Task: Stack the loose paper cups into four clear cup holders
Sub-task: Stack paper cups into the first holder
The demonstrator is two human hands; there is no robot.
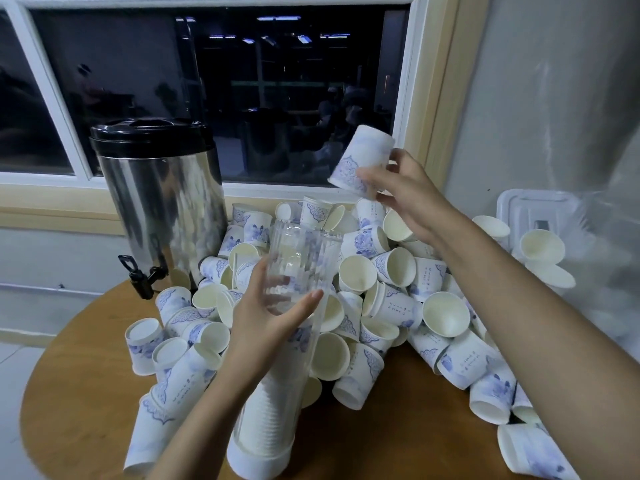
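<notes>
Low down, the clear cup holder [277, 403] leans part-filled, the left hand [266, 327] curled round its tube; the right hand [405, 192] pinches one paper cup [362, 157] upside down, up before the window [242, 81]. Square its rim over the tube's mouth, seemingly open, before letting go; the urn [159, 209] crowds the left, overhead is free

1 clear cup holder [298, 268] in view; 1 nested stack of cups [266, 410] inside it, members not countable. 1 paper cup [360, 161] raised above the heap. Several dozen loose paper cups [445, 313] in the heap, exact tally not possible. 2 hands: left hand [263, 327], right hand [408, 195]. 1 steel drinks urn [159, 209] with 1 black tap [138, 275]. 1 round wooden table [69, 393]. 1 white plastic lid [536, 209].
</notes>
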